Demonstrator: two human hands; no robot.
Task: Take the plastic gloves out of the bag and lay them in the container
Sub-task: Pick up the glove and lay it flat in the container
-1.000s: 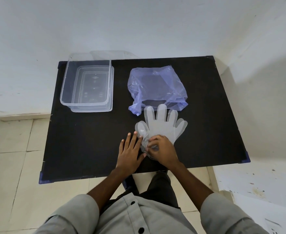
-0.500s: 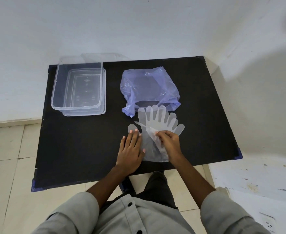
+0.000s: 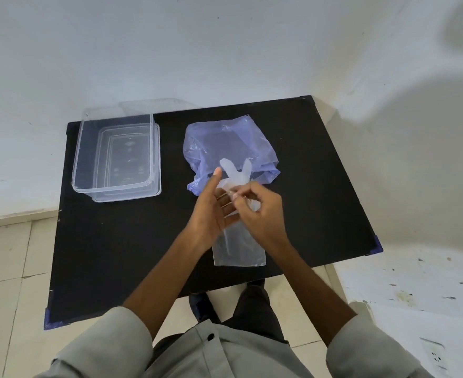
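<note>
Clear plastic gloves point(image 3: 238, 246) hang lifted above the black table point(image 3: 115, 255), held between both hands. My right hand point(image 3: 260, 211) pinches the glove material near its middle. My left hand point(image 3: 214, 211) is turned palm up with fingers against the gloves from the left. Glove fingers point(image 3: 235, 171) stick up in front of the crumpled blue-violet plastic bag point(image 3: 224, 143), which lies at the table's far middle. The clear rectangular container point(image 3: 83, 165) stands at the far left with nothing visible inside it.
A clear lid point(image 3: 156, 105) leans behind the container against the white wall. The table's near edge is close to my legs, with tiled floor to the left and a white speckled surface point(image 3: 415, 282) to the right.
The gloves lay flat on the table under both hands before; now both hands have risen and lifted them. The camera view has shifted slightly.
</note>
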